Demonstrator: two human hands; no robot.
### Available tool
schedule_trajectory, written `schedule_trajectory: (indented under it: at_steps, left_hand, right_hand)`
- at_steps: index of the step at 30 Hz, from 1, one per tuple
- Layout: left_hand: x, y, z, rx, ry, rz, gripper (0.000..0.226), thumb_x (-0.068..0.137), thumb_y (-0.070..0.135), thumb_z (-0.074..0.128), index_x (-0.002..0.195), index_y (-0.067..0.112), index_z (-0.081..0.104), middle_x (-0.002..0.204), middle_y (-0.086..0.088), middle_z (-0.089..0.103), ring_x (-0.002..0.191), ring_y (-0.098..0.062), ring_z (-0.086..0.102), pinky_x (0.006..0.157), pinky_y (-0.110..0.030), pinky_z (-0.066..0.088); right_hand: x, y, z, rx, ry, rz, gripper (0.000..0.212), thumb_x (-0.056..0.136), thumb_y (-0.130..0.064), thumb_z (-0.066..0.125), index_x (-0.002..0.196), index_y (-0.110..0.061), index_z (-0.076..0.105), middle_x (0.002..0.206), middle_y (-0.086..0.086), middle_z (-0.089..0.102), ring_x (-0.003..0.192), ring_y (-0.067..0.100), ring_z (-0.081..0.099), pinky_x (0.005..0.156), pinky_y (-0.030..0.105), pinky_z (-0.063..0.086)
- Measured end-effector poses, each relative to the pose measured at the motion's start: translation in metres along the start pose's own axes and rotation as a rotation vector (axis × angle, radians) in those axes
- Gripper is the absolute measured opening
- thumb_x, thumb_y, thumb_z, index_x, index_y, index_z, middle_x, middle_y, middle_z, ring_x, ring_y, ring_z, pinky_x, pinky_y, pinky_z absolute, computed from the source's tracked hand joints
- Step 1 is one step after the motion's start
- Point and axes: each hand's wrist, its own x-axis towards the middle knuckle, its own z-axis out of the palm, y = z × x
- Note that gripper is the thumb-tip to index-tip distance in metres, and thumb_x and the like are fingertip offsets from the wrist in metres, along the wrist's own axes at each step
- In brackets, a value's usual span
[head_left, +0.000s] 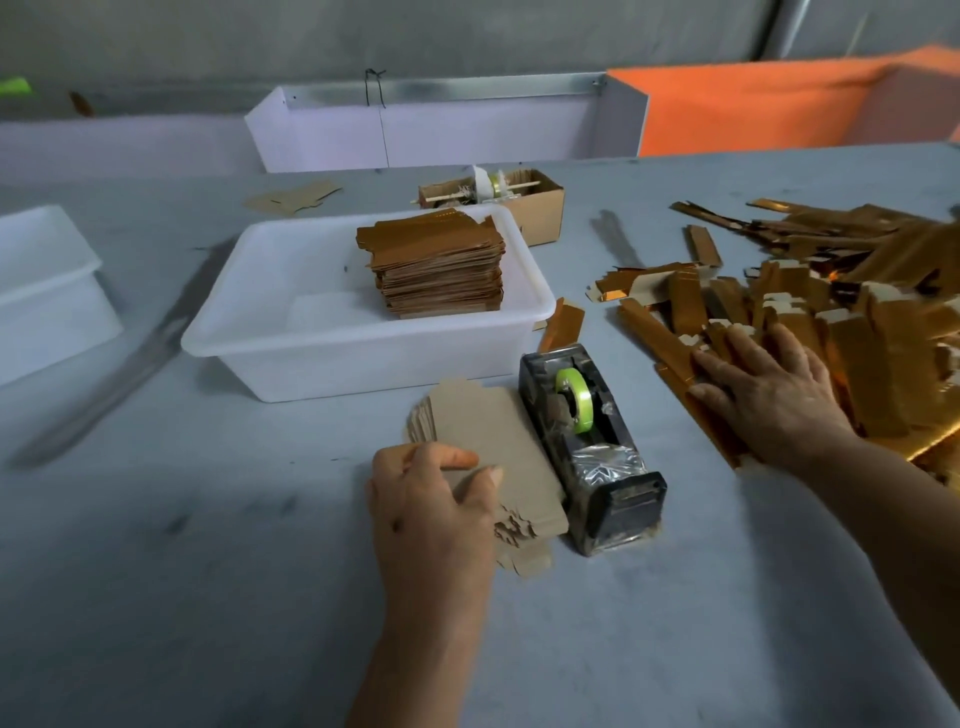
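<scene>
On the worktop, a tape dispenser sits near the middle. A stack of flat card blanks lies against its left side, held by the left hand. Behind both stands a tub with another stack in its right half, and a small carton lies behind the tub. A heap of folded sleeves spreads to the right, with the right hand resting on its near left edge. A second tub sits at the left edge.

Grey table in front of me. White tub sits mid-table, with the tape dispenser at its near right corner. Blanks lie stacked flat, right beside the dispenser's left side. To my right, gold boxes lie heaped. Farther back there's a carton behind the tub and a loose card. A second tub is far left.
</scene>
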Motion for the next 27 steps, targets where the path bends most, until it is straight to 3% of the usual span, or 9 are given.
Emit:
schedule_trajectory:
  at_steps: [5, 8, 10, 13, 17, 19, 21, 24, 27]
  left_hand:
    - [0.010, -0.001, -0.003, -0.113, 0.029, -0.118, 0.030, 0.075, 0.022, 0.079, 0.095, 0.020, 0.056, 0.098, 0.005, 0.056, 0.095, -0.018, 0.059, 0.085, -0.031, 0.048]
    - [0.019, 0.000, -0.008, -0.264, -0.059, -0.238, 0.034, 0.076, 0.014, 0.078, 0.105, 0.014, 0.060, 0.088, 0.003, 0.069, 0.082, -0.016, 0.068, 0.082, -0.040, 0.056]
    - [0.021, 0.000, -0.011, -0.331, -0.091, -0.261, 0.028, 0.076, 0.010, 0.078, 0.100, 0.012, 0.064, 0.081, 0.002, 0.072, 0.076, -0.016, 0.069, 0.078, -0.040, 0.057]
    - [0.020, 0.000, -0.017, -0.401, -0.089, -0.231, 0.012, 0.076, 0.011, 0.079, 0.081, 0.014, 0.068, 0.069, 0.000, 0.073, 0.070, -0.022, 0.069, 0.071, -0.036, 0.057]
    - [0.013, 0.005, -0.029, -0.566, -0.124, -0.199, 0.013, 0.084, 0.015, 0.071, 0.071, 0.013, 0.069, 0.058, 0.008, 0.067, 0.053, -0.002, 0.056, 0.053, -0.014, 0.046]
    - [0.007, 0.009, -0.034, -0.641, -0.197, -0.211, 0.015, 0.086, 0.018, 0.069, 0.074, 0.010, 0.070, 0.070, -0.009, 0.070, 0.065, -0.012, 0.059, 0.066, -0.025, 0.047]
    - [-0.001, 0.015, -0.038, -0.693, -0.265, -0.201, 0.013, 0.086, 0.021, 0.068, 0.078, 0.011, 0.071, 0.085, -0.024, 0.069, 0.072, -0.023, 0.057, 0.072, -0.037, 0.044]
    - [-0.014, 0.024, -0.040, -0.750, -0.330, -0.154, 0.011, 0.083, 0.021, 0.070, 0.076, 0.013, 0.072, 0.079, -0.020, 0.071, 0.068, -0.022, 0.059, 0.066, -0.029, 0.047]
    - [-0.022, 0.032, -0.043, -0.827, -0.441, -0.156, 0.013, 0.071, 0.026, 0.079, 0.073, 0.014, 0.073, 0.076, -0.016, 0.072, 0.067, -0.021, 0.063, 0.058, -0.028, 0.051]
  right_hand:
    - [-0.003, -0.002, -0.012, 0.236, 0.178, 0.007, 0.069, 0.082, -0.067, 0.004, 0.147, -0.044, 0.008, 0.159, -0.004, 0.004, 0.144, 0.029, -0.011, 0.114, 0.053, -0.004]
    - [-0.016, -0.012, -0.017, 0.226, 0.244, -0.014, 0.067, 0.086, -0.063, 0.009, 0.147, -0.038, 0.015, 0.159, -0.004, 0.005, 0.144, 0.026, -0.012, 0.114, 0.052, -0.008]
    - [-0.024, -0.018, -0.022, 0.276, 0.282, 0.009, 0.061, 0.090, -0.058, 0.018, 0.146, -0.034, 0.025, 0.159, -0.001, 0.008, 0.145, 0.026, -0.010, 0.115, 0.050, -0.006]
    - [-0.038, -0.030, -0.037, 0.471, 0.420, 0.069, 0.047, 0.094, -0.042, 0.042, 0.136, -0.022, 0.047, 0.154, 0.008, 0.024, 0.144, 0.031, 0.007, 0.115, 0.051, 0.007]
    - [-0.069, -0.050, -0.061, 0.749, 0.599, 0.116, 0.036, 0.092, -0.033, 0.050, 0.124, -0.019, 0.059, 0.141, 0.007, 0.045, 0.130, 0.030, 0.039, 0.100, 0.050, 0.040]
    - [-0.092, -0.062, -0.075, 0.971, 0.564, 0.105, 0.036, 0.089, -0.042, 0.048, 0.121, -0.028, 0.059, 0.124, -0.005, 0.056, 0.107, 0.013, 0.056, 0.083, 0.036, 0.050]
    - [-0.118, -0.077, -0.089, 1.242, 0.434, 0.057, 0.039, 0.080, -0.053, 0.049, 0.115, -0.039, 0.059, 0.106, -0.020, 0.062, 0.091, -0.001, 0.057, 0.073, 0.025, 0.046]
    - [-0.144, -0.101, -0.101, 1.501, 0.230, -0.015, 0.039, 0.069, -0.056, 0.054, 0.104, -0.040, 0.063, 0.093, -0.017, 0.069, 0.086, -0.001, 0.064, 0.070, 0.018, 0.048]
    - [-0.150, -0.114, -0.101, 1.693, 0.103, 0.021, 0.030, 0.073, -0.035, 0.066, 0.103, -0.028, 0.065, 0.078, -0.009, 0.070, 0.076, 0.007, 0.067, 0.058, 0.017, 0.054]
